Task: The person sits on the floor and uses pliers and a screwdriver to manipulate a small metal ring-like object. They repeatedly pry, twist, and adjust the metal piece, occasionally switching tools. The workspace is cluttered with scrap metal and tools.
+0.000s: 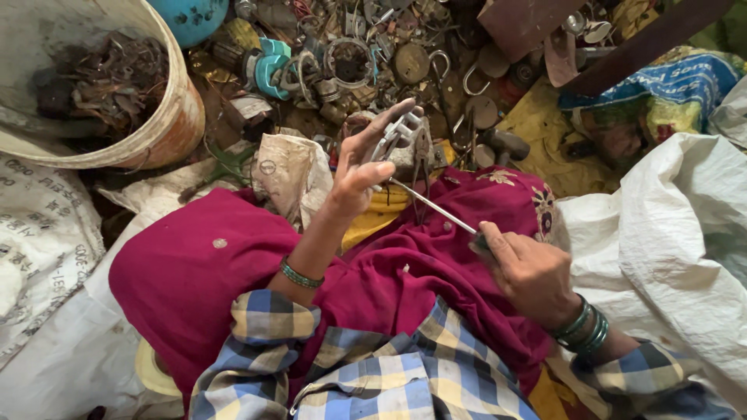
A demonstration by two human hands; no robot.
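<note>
left hand (pixel 364 167): raised above the lap, fingers curled round a small scrap metal part (pixel 406 144), thumb up along its near side
right hand (pixel 529 268): closed tight on the handle end of a screwdriver (pixel 434 206), whose tip meets the underside of the part
where the part is: held in the air over the magenta cloth (pixel 420 264), just in front of the scrap heap (pixel 389 62)
weight: looks dense for its size, probably heavy in the palm
stiffness: rigid; pale cast frame with a dark, rusty core
surface: likely gritty, with sharp edges and loose wires hanging down
where to hold: around the solid body, clear of the prying tip
nearby: bucket (pixel 167 128) of scrap at far left, white sack (pixel 669 233) at right
</note>
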